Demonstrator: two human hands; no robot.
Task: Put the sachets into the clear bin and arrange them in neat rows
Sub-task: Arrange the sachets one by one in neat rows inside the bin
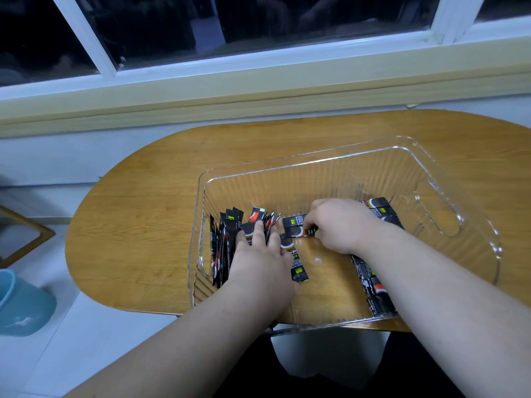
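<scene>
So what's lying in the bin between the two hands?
The head view shows flat sachets there: a pinched sachet in the right hand and a loose sachet beside the left hand.

black sachets (222, 248) — red-white swirls

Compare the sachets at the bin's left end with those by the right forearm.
The left-end sachets stand on edge, packed against a wall of the clear bin; the right-side sachets lie flat, faces up. The left hand presses the left-end sachets; no hand grips the right-side sachets. Both are black sticks inside the bin.
</scene>
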